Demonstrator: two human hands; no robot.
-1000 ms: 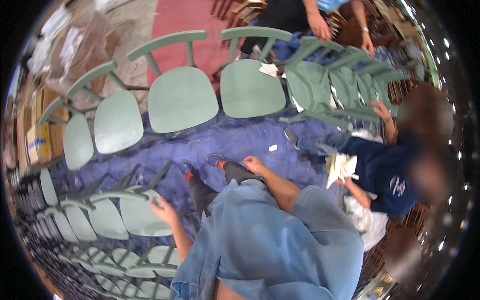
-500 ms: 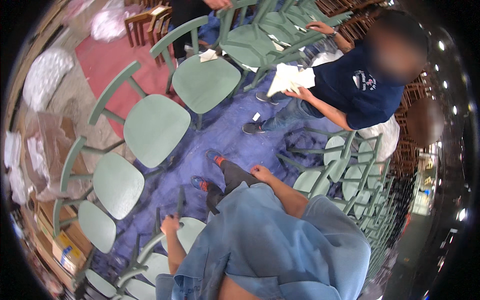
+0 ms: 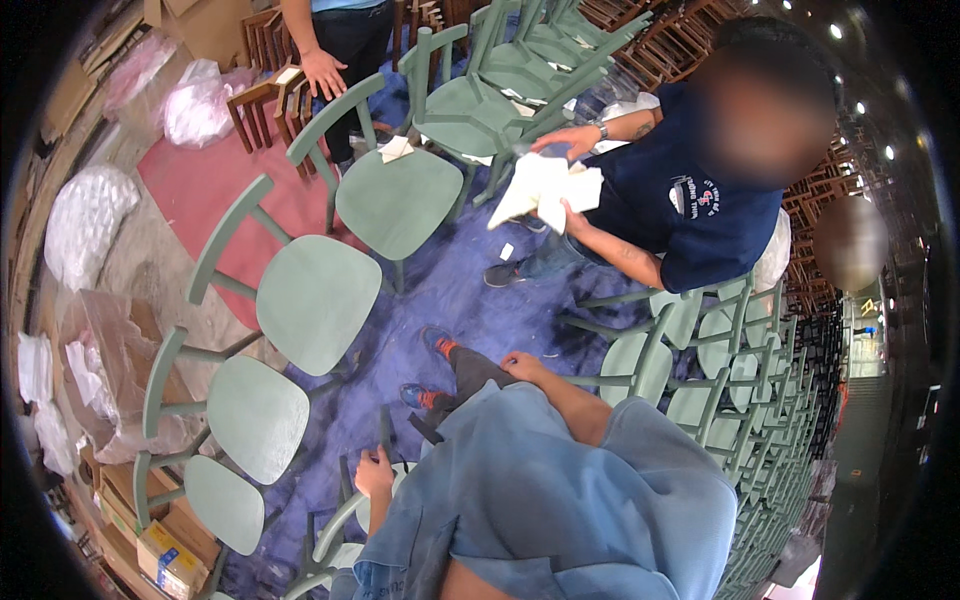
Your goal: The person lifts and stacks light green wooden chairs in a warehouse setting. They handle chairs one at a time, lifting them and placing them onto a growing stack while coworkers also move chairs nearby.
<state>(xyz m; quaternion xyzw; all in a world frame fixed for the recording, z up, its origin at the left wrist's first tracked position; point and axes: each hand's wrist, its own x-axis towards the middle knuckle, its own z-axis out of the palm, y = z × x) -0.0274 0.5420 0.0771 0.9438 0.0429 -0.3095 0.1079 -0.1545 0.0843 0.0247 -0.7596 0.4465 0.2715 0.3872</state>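
My left hand (image 3: pixel 374 474) hangs low on the left with its fingers curled, beside the legs and seat of a green wooden chair (image 3: pixel 400 474). A touch on the chair cannot be made out. By my right thigh, my right hand (image 3: pixel 520 366) is loosely closed; what it holds, if anything, is too small to name. To my left, a row of green chairs shows rounded seats, among them a near seat (image 3: pixel 258 418) and a middle seat (image 3: pixel 318 305). A folded paper (image 3: pixel 396 149) lies on the far chair (image 3: pixel 400 203).
A co-worker in a dark shirt (image 3: pixel 725 200) holds white sheets (image 3: pixel 548 190) ahead right. Another person's hand (image 3: pixel 324 73) is near the far chair's backrest. Green chairs (image 3: pixel 638 365) crowd the right. Cardboard boxes (image 3: pixel 172 560) and plastic wrap (image 3: pixel 92 225) line the left.
The view has shifted, so the left-hand chairs sit lower. The co-worker's two hands have come together at the white sheets. The other person's hand has lowered toward a chair's backrest.
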